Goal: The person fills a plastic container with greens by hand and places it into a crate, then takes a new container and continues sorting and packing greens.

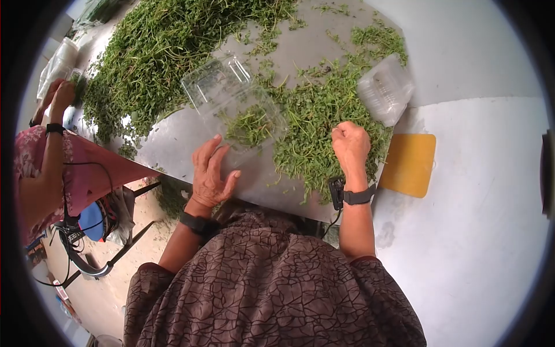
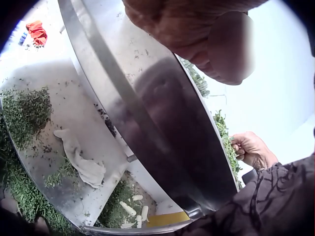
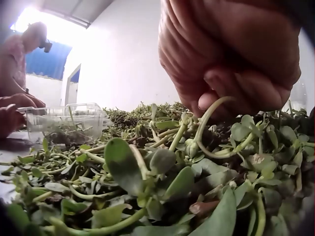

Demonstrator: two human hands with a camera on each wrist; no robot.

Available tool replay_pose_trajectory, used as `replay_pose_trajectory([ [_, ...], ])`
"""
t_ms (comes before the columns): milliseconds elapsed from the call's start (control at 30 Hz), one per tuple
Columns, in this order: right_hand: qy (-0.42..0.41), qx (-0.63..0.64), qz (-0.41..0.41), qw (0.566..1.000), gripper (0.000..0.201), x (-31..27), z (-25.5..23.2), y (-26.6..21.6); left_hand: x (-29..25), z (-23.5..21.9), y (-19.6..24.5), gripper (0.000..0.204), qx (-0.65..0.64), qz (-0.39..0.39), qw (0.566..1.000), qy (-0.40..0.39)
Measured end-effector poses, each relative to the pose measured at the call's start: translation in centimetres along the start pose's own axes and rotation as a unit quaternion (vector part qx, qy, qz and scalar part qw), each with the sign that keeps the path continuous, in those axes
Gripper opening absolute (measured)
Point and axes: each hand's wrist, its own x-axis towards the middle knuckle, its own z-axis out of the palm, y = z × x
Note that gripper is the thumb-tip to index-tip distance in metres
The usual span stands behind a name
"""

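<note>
A clear plastic box [image 1: 217,87] with its lid folded back lies on the metal table [image 1: 179,144], some green sprigs [image 1: 250,124] inside it. At the box's near edge is my left hand [image 1: 211,176], fingers relaxed and spread. My right hand [image 1: 351,144] is over the loose greens [image 1: 312,115] to the right of the box, fingers curled. In the right wrist view the right hand [image 3: 231,59] pinches a thin stem [image 3: 209,110] just above the leafy pile [image 3: 162,182].
A large heap of greens [image 1: 156,52] covers the table's back left. Stacked clear boxes [image 1: 386,89] stand at the right, near a yellow board [image 1: 409,165]. Another person's hands [image 1: 60,95] are at the far left. A white cloth [image 2: 81,160] lies beneath the table.
</note>
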Motion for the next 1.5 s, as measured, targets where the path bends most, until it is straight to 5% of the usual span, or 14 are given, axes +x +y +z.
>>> replay_pose_trajectory([
  [267, 0.062, 0.294, 0.004, 0.954, 0.007, -0.9, -1.6, 1.2, -0.1, 0.0, 0.0, 0.052, 0.006, -0.005, 1.000, 0.002],
  [467, -0.024, 0.374, 0.046, 0.926, 0.005, -4.2, -4.9, -2.5, 0.0, -0.3, 0.1, 0.052, -0.001, -0.018, 1.000, -0.002],
  [667, -0.232, 0.266, -0.164, 0.921, 0.008, -9.0, -3.2, -4.1, -0.2, -0.4, -0.3, 0.050, -0.019, -0.015, 0.999, -0.023],
  [833, -0.254, 0.143, -0.324, 0.900, 0.007, -12.5, 0.6, -5.3, -0.2, -0.4, -0.3, 0.049, -0.025, -0.013, 0.999, -0.028],
  [933, -0.298, 0.100, -0.336, 0.888, 0.010, -13.4, 1.7, -5.6, 0.2, -0.4, -0.2, 0.051, -0.029, 0.000, 1.000, 0.001],
  [1067, -0.195, 0.132, -0.300, 0.924, 0.008, -12.5, 0.8, -6.0, 0.3, -0.5, -0.1, 0.051, -0.036, 0.002, 0.999, 0.000],
  [1133, -0.067, 0.091, -0.242, 0.964, 0.012, -11.0, 0.0, -5.7, 0.4, -0.4, -0.1, 0.050, -0.048, 0.004, 0.999, 0.005],
  [1233, -0.013, -0.007, -0.223, 0.975, 0.020, -8.9, -0.6, -4.7, 0.1, -0.4, -0.5, 0.049, -0.042, 0.001, 0.999, -0.024],
  [1400, -0.016, -0.054, -0.207, 0.977, 0.024, -7.5, 0.9, -3.1, 0.4, -0.3, -0.3, 0.050, -0.048, 0.009, 0.999, 0.011],
  [1500, -0.011, -0.072, -0.263, 0.962, 0.008, -7.2, 2.2, -2.7, 0.4, -0.2, -0.2, 0.050, -0.050, 0.010, 0.999, 0.009],
])
